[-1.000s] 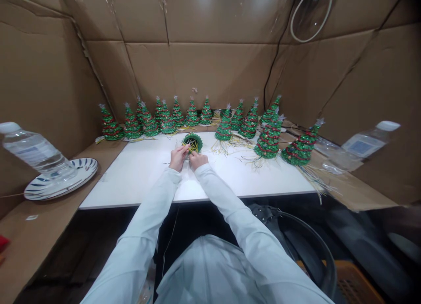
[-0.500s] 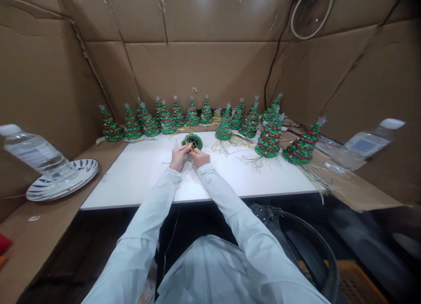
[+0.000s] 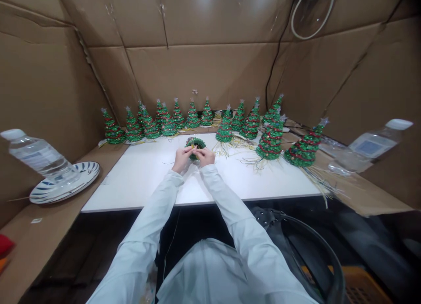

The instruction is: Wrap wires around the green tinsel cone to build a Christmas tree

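A small green beaded Christmas tree (image 3: pixel 199 142) is between my hands, its round hollow base facing me. Thin yellow strands (image 3: pixel 193 145) show at the base. My left hand (image 3: pixel 181 158) pinches at these strands with closed fingers. From the other side my right hand (image 3: pixel 205 157) meets it, thumb and fingers also pressed together on the strands. The fingertips nearly touch and hide part of the base. Whether the strands are wire or tinsel is too small to tell.
Finished-looking beaded trees (image 3: pixel 169 124) stand along the back of the white board (image 3: pixel 131 181). More trees (image 3: pixel 270 139) and loose strands (image 3: pixel 317 181) are at right. A water bottle (image 3: pixel 39 157) on plates (image 3: pixel 90 174) stands left, another bottle (image 3: pixel 371 144) right. Cardboard walls (image 3: pixel 210 72) enclose the table.
Both hands have shifted slightly right and their fingertips have come closer together over the tree's base. The base is now more covered, and fewer yellow strands show.
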